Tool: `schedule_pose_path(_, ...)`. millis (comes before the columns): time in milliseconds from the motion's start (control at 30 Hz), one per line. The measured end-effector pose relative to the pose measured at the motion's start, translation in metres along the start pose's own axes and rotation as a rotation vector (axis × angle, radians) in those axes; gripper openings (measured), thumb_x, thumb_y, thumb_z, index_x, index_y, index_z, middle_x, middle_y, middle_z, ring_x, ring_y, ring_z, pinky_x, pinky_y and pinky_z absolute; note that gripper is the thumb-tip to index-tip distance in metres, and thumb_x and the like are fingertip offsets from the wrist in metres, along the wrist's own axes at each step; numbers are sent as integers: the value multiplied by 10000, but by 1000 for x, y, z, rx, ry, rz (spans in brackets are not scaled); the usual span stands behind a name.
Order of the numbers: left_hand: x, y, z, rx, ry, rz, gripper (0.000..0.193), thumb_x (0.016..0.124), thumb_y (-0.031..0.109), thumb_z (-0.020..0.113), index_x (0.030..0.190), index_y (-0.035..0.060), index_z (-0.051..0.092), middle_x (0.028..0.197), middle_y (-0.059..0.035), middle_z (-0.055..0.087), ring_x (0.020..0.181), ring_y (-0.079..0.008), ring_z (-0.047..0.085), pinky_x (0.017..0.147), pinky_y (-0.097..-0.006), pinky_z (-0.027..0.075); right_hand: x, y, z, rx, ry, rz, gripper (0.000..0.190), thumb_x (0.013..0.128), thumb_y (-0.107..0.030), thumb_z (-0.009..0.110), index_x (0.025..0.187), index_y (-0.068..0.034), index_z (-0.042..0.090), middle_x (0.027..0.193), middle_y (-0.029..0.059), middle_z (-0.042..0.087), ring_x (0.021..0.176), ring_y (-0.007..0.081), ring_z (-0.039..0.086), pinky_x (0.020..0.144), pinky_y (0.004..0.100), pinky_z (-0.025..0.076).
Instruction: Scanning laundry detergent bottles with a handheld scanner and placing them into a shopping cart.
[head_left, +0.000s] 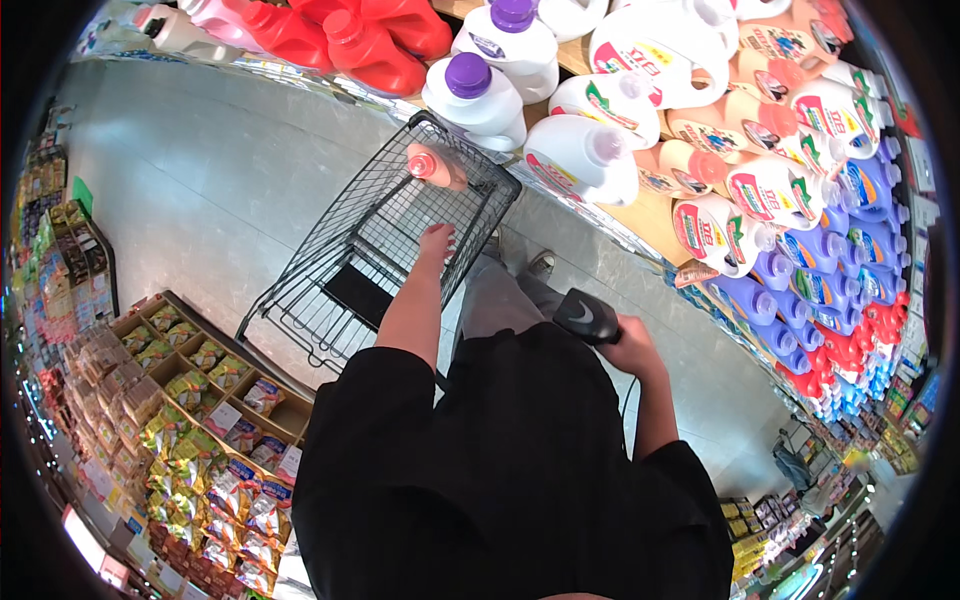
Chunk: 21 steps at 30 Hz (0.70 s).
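My left hand (437, 241) is above the wire basket of a black shopping cart (341, 196). Its fingers are apart and it holds nothing. Inside the basket, toward the far end, lies a peach-coloured plastic bottle (448, 171) with a pink-red cap, a little beyond my fingertips. A flat black panel (358, 296) is fixed at the cart's near end, beside my left forearm. My right hand (636, 346) grips a black handheld device (585, 316) bearing a pale curved mark. A thin black cable (627, 401) hangs below that hand.
Detergent jugs crowd a display running across the front and right: red jugs (375, 52), white jugs with purple caps (474, 101), peach bottles (675, 169) and purple-blue bottles (806, 247). Bagged snacks (187, 457) fill a bin stand at left. Grey tiled floor (180, 142) lies between.
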<state>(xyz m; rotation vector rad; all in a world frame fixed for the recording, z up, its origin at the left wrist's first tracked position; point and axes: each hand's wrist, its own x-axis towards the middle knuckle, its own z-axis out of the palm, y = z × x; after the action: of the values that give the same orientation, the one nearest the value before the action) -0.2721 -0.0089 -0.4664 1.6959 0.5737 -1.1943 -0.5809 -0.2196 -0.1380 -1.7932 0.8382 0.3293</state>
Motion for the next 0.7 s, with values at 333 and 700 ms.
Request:
schedule_pose_path(333,87,54,64,-262,-26,-39,721,821,355,730,1432,147,409,1403,-25,453,1278,-233,398,984,-517,376,0,3,31,-55,-57,267,356,692,-34,714,1046,-7,693,915,157,732,862,173,689,816,335,520)
schedule_pose_path(700,128,34,62,-318,137,215,310,804,165,697,1089,65,627,908,-13,597,717,-94,537,569,-312,416,-8,-4,29,12,-24,305,403,668,-64,708,1069,-42,695,911,192,716,888,332,708,805,367,526)
